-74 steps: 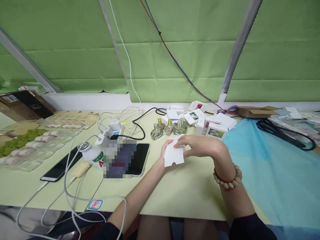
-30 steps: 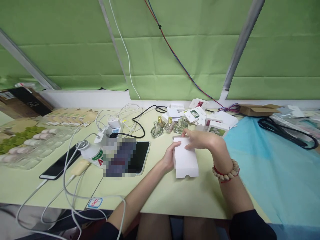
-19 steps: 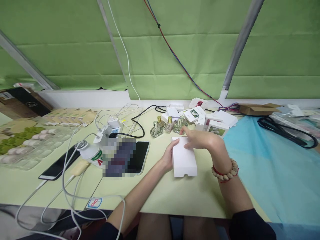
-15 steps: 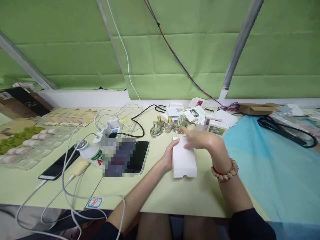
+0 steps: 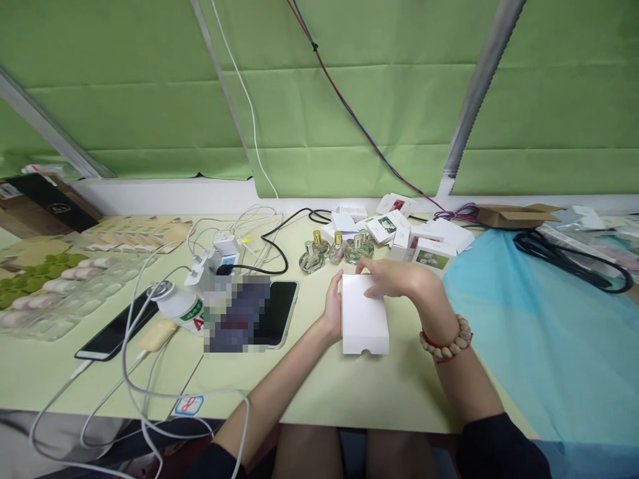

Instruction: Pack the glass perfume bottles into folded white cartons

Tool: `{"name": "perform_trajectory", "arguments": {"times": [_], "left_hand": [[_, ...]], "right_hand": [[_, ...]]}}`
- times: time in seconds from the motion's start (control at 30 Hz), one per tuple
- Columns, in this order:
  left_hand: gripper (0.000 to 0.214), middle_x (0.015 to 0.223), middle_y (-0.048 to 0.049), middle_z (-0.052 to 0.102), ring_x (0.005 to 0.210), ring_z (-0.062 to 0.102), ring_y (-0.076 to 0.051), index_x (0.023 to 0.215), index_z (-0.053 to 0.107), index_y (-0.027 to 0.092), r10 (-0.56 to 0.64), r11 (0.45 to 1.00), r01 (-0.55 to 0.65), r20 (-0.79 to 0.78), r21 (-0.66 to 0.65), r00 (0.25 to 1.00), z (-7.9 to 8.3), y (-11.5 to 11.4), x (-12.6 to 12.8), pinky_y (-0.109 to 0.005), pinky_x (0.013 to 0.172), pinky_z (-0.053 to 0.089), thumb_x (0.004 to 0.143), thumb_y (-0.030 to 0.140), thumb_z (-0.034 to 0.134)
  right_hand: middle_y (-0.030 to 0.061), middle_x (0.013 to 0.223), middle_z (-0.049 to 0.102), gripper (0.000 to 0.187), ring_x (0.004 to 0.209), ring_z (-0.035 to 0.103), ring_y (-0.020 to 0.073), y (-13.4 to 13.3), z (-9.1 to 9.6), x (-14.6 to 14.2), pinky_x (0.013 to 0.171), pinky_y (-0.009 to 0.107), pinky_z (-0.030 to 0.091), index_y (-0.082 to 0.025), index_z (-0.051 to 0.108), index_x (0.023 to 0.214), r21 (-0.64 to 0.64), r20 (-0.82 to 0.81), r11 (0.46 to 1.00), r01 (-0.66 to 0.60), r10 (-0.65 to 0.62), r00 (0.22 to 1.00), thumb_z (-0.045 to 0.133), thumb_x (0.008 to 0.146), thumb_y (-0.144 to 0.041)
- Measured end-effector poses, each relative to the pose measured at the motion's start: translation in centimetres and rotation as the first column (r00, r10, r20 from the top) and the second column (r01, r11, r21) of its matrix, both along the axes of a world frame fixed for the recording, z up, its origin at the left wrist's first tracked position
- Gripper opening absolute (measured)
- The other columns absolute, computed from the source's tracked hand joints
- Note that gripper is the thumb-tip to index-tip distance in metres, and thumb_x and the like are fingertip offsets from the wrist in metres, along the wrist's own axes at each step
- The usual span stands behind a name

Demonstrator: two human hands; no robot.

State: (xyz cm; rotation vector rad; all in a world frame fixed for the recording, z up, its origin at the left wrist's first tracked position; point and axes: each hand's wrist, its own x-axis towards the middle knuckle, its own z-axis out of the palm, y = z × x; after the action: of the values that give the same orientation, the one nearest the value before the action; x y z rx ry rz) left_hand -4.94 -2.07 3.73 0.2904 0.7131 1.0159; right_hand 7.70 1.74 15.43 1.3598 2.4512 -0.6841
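A plain white cardboard box [image 5: 364,319] sits between my hands above the pale green table [image 5: 349,392]. My left hand [image 5: 331,309] grips its left side with the thumb up along the far corner. My right hand [image 5: 392,278], with a bead bracelet on the wrist, curls over the box's far end with the fingers pressed on its top. Just beyond the box stand several small glass perfume bottles with gold caps [image 5: 337,248].
Printed white cartons [image 5: 430,247] are heaped behind the bottles. Two phones [image 5: 276,313] and a white bottle with a green label [image 5: 180,309] lie left among tangled charger cables [image 5: 144,372]. A blue cloth [image 5: 539,332] covers the table's right side. Trays of small items [image 5: 60,293] fill the far left.
The flat white card I held has become an erected box, now longer and laid lengthwise. My right hand slid to its far end; both hands drifted slightly left.
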Motion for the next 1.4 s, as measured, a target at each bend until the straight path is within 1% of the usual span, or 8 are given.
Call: {"name": "perform_trajectory", "arguments": {"times": [0.23, 0.47, 0.77, 0.97, 1.1, 1.27, 1.33, 1.4], "left_hand": [[0.057, 0.070, -0.0107, 0.070, 0.060, 0.063, -0.025, 0.096, 0.067, 0.012, -0.003, 0.999, 0.002, 0.032, 0.032, 0.999, -0.3, 0.2, 0.0, -0.032, 0.064, 0.044, 0.081, 0.057, 0.037], [0.056, 0.064, -0.0104, 0.068, 0.055, 0.061, -0.024, 0.093, 0.067, 0.009, -0.026, 0.998, 0.024, 0.043, 0.056, 0.999, -0.2, 0.1, 0.0, -0.030, 0.060, 0.042, 0.079, 0.055, 0.039], [0.063, 0.074, -0.0138, 0.071, 0.059, 0.062, -0.025, 0.103, 0.065, 0.006, -0.063, 0.996, 0.060, 0.049, 0.061, 0.997, 0.1, 0.0, 0.1, -0.030, 0.063, 0.041, 0.078, 0.057, 0.038], [0.055, 0.079, -0.0151, 0.071, 0.062, 0.063, -0.024, 0.092, 0.065, 0.008, -0.034, 0.999, 0.031, 0.073, 0.035, 0.997, 0.1, 0.0, 0.1, -0.030, 0.065, 0.041, 0.079, 0.053, 0.037], [0.055, 0.080, -0.0157, 0.071, 0.058, 0.060, -0.023, 0.088, 0.065, 0.007, -0.106, 0.994, 0.103, 0.151, 0.027, 0.983, -0.6, -0.2, 0.8, -0.031, 0.066, 0.041, 0.076, 0.055, 0.039], [0.058, 0.075, -0.0180, 0.069, 0.060, 0.061, -0.024, 0.082, 0.065, 0.005, -0.152, 0.984, 0.165, 0.173, -0.063, 0.973, -1.3, -0.4, 1.9, -0.031, 0.066, 0.041, 0.075, 0.054, 0.035], [0.058, 0.076, -0.0182, 0.069, 0.061, 0.062, -0.024, 0.083, 0.065, 0.006, -0.159, 0.982, 0.174, 0.184, -0.069, 0.970, -1.5, -0.4, 2.0, -0.030, 0.066, 0.041, 0.075, 0.054, 0.035], [0.056, 0.079, -0.0179, 0.069, 0.062, 0.062, -0.024, 0.085, 0.065, 0.007, -0.163, 0.982, 0.178, 0.197, -0.061, 0.967, -1.6, -0.4, 1.9, -0.030, 0.066, 0.041, 0.074, 0.054, 0.037]], "right_hand": [[0.0058, 0.106, 0.064, 0.044, 0.086, 0.061, 0.0197, 0.2, 0.1, 0.5, 0.060, 0.026, 0.039, -0.023, 0.050, 0.122, -0.017, -0.010, 1.000, 0.020, -0.020, 1.000, 0.056, 0.079, -0.018], [0.0073, 0.114, 0.062, 0.047, 0.090, 0.062, 0.0193, 0.0, 0.3, 0.0, 0.060, 0.024, 0.040, -0.021, 0.050, 0.124, 0.000, 0.034, 1.000, 0.015, -0.015, 0.999, 0.058, 0.078, -0.016], [0.0064, 0.113, 0.063, 0.051, 0.087, 0.064, 0.0193, 0.5, -0.1, 0.0, 0.060, 0.025, 0.043, -0.023, 0.050, 0.123, -0.046, 0.013, 0.997, 0.055, -0.054, 0.998, 0.062, 0.074, -0.016], [0.0069, 0.115, 0.063, 0.045, 0.095, 0.062, 0.0215, 1.5, 0.2, 2.1, 0.077, 0.029, 0.046, -0.023, 0.049, 0.125, -0.062, -0.121, 0.993, 0.097, -0.104, 0.987, 0.057, 0.082, -0.030], [0.0084, 0.119, 0.060, 0.041, 0.103, 0.059, 0.0227, 2.6, -0.3, 2.9, 0.081, 0.030, 0.046, -0.023, 0.050, 0.124, 0.030, -0.298, 0.993, 0.111, -0.097, 0.950, 0.054, 0.084, -0.035], [0.0117, 0.130, 0.050, 0.046, 0.112, 0.053, 0.0226, 5.1, -2.0, 1.9, 0.091, 0.033, 0.043, -0.019, 0.045, 0.129, 0.193, -0.500, 0.979, 0.061, 0.045, 0.865, 0.051, 0.085, -0.031], [0.0126, 0.132, 0.047, 0.047, 0.116, 0.050, 0.0220, 6.3, -2.9, 1.4, 0.097, 0.035, 0.039, -0.018, 0.043, 0.130, 0.288, -0.549, 0.951, 0.111, 0.069, 0.833, 0.049, 0.085, -0.028], [0.0127, 0.133, 0.045, 0.047, 0.121, 0.046, 0.0212, 7.5, -3.8, 0.9, 0.101, 0.035, 0.035, -0.017, 0.042, 0.131, 0.386, -0.599, 0.901, 0.196, 0.084, 0.796, 0.046, 0.084, -0.024]]}}
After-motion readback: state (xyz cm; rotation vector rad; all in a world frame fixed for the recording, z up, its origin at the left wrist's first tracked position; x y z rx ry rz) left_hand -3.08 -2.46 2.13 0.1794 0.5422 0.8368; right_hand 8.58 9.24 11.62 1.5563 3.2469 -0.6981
